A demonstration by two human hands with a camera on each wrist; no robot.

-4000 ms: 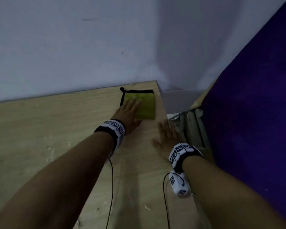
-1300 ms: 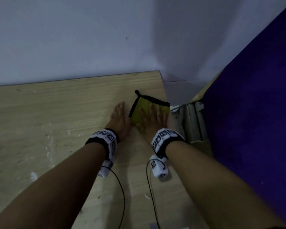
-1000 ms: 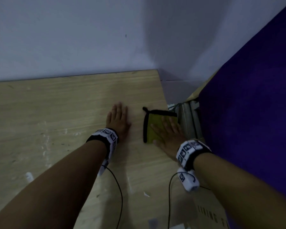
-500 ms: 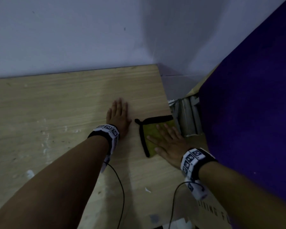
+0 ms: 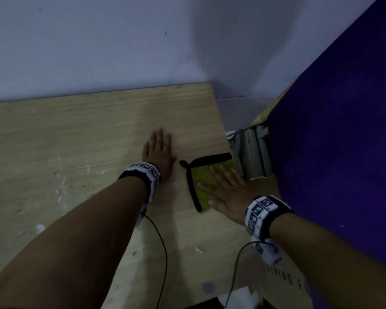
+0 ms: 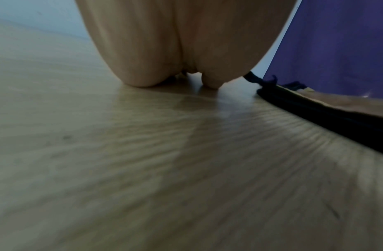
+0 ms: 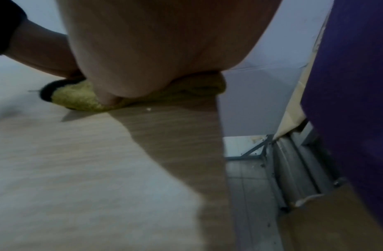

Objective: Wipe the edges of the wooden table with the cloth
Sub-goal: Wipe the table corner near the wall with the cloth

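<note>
A yellow-green cloth [image 5: 204, 178] with black trim lies at the right edge of the light wooden table [image 5: 76, 139]. My right hand [image 5: 226, 191] presses flat on it with straight, spread fingers. In the right wrist view the cloth [image 7: 78, 97] bunches under my palm right at the table's edge [image 7: 218, 135]. My left hand [image 5: 158, 150] rests flat on the bare wood just left of the cloth, apart from it. The left wrist view shows my left hand [image 6: 180, 51] on the wood and the cloth's black trim [image 6: 315, 108] to its right.
A pale wall [image 5: 98, 41] runs along the table's far edge. A tall purple panel [image 5: 343, 130] stands close on the right, with a narrow gap [image 5: 250, 157] holding metal framing and cardboard [image 5: 288, 282]. Cables hang from both wristbands.
The cloth passed from my left hand to my right. My right hand has dragged it toward me along the table's right edge. The left hand stayed flat on the wood.
</note>
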